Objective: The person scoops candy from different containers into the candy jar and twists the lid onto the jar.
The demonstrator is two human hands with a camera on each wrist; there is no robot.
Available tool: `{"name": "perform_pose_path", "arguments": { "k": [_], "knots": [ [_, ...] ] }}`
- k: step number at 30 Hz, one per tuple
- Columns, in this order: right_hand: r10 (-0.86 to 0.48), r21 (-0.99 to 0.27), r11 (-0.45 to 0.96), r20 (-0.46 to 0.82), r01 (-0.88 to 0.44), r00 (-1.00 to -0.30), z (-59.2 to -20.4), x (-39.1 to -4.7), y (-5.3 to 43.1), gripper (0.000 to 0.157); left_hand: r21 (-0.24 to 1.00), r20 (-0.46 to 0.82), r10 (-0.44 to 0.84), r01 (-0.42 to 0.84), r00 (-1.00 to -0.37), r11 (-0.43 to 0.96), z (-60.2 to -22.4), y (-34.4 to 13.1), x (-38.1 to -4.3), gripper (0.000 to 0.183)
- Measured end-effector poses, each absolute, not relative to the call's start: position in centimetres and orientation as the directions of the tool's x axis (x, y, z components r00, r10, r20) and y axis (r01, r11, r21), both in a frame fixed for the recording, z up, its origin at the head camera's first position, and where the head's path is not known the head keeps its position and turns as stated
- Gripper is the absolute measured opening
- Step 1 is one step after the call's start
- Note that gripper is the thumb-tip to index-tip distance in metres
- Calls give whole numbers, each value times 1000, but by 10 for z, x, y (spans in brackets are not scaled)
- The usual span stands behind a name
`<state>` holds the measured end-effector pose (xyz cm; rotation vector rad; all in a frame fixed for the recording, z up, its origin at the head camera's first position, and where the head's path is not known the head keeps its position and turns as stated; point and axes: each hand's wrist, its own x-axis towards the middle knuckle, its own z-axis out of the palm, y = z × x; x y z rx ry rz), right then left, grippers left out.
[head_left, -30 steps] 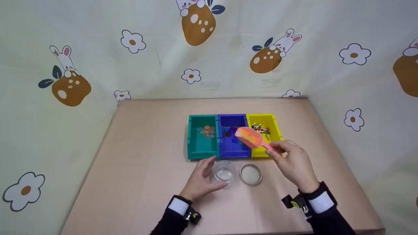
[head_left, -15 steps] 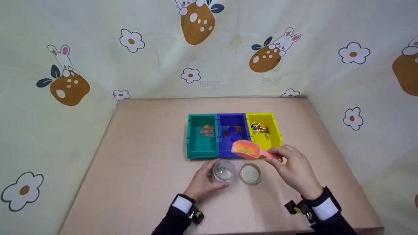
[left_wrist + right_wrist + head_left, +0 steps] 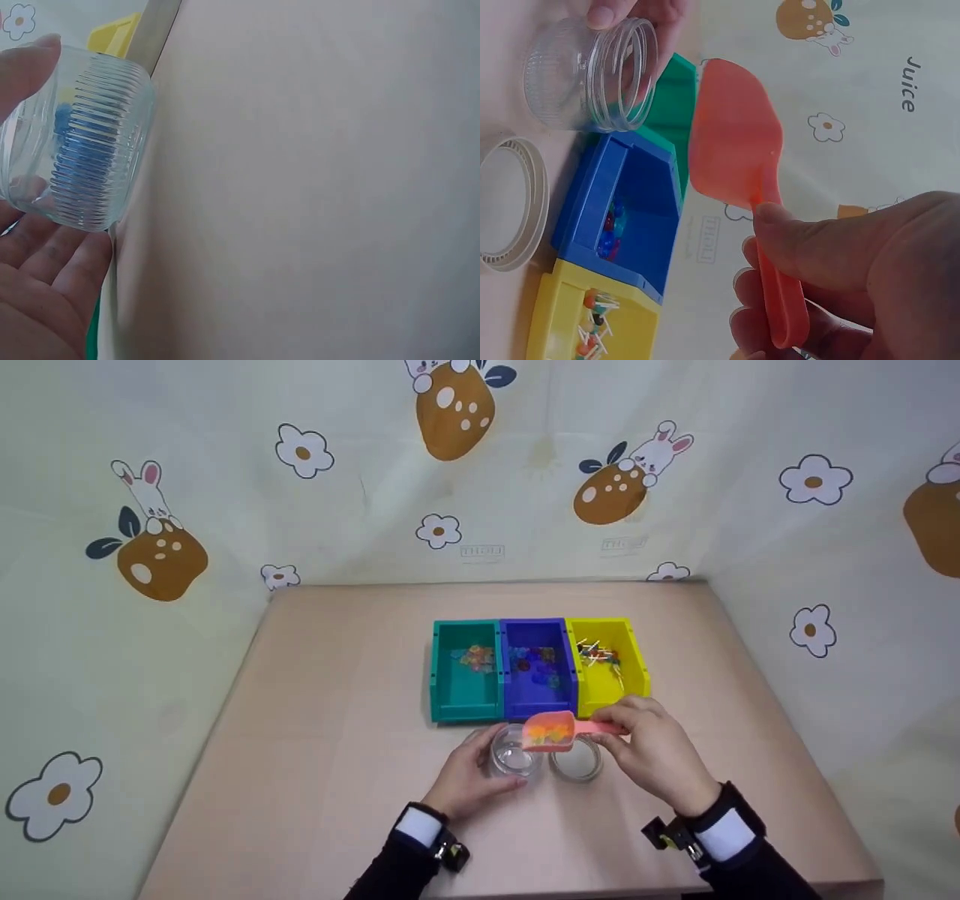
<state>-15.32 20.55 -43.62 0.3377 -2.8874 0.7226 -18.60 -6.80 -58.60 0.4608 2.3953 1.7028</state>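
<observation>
My right hand grips the handle of a pink scoop. Small orange and yellow pieces lie in the scoop, which is held level over the right side of a clear ribbed jar's mouth. With thumb and fingers on either side, my left hand holds this open jar; no contents show in it. A round lid lies on the table to the right of the jar, partly hidden beneath the scoop in the head view.
Behind the jar, three joined bins stand side by side: green, blue and yellow. Translucent pieces lie in the green and blue bins, white sticks with coloured heads in the yellow one. A patterned cloth surrounds the table.
The right hand has brought the scoop down and left, from above the blue bin to over the jar. The left hand has closed in around the jar, which has stayed in place.
</observation>
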Motion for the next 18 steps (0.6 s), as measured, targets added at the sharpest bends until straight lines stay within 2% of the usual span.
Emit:
{"name": "perform_pose_path", "arguments": {
  "k": [10,18],
  "knots": [
    [-274,-323,878,264,-352,-925,-433,-154,185,18,952,2,340,106,-941,287,-583,-67,-186,88],
    [-257,-330,876,298,-352,-919,-433,-153,188,20,944,32,344,141,-938,297,-586,-68,-187,89]
  ]
}}
